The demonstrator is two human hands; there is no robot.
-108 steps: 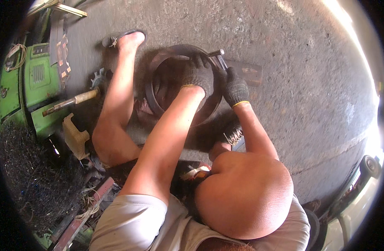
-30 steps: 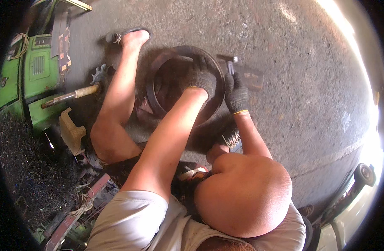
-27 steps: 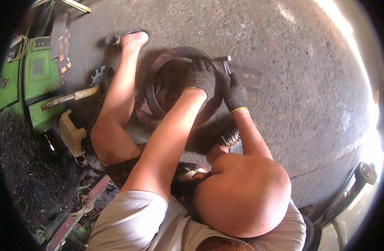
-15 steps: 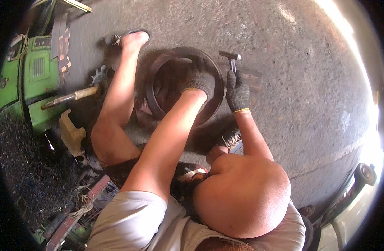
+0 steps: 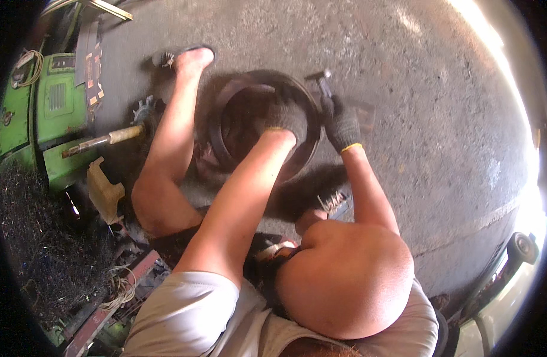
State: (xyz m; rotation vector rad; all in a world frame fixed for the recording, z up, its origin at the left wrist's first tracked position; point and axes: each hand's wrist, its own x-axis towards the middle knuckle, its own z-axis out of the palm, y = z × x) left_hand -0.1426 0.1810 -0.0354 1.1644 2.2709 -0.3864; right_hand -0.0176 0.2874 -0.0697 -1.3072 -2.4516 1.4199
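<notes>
A dark metal ring (image 5: pixel 217 134), wide and round, stands between my feet. My left hand (image 5: pixel 284 116), in a dark knitted glove, reaches over its opening toward the far right part of the rim. Its fingers blend into the dark metal, so their grip cannot be made out. Just right of the ring, my gloved right hand (image 5: pixel 343 125) is closed round the handle of a hammer (image 5: pixel 326 83). The hammer's head points away from me, close to the ring's right edge and slightly blurred.
Green machinery (image 5: pixel 62 98) lines the left side. A shaft with a gear (image 5: pixel 121 135) lies beside my left leg, near a yellowish metal bracket (image 5: pixel 104 189). Dark metal shavings (image 5: pixel 47 244) are heaped at lower left. A pale vehicle (image 5: pixel 493 309) stands at lower right.
My right hand has tilted left with the hammer, bringing its head closer to the ring, while its wrist has swung right. My left hand stays nearly in place.
</notes>
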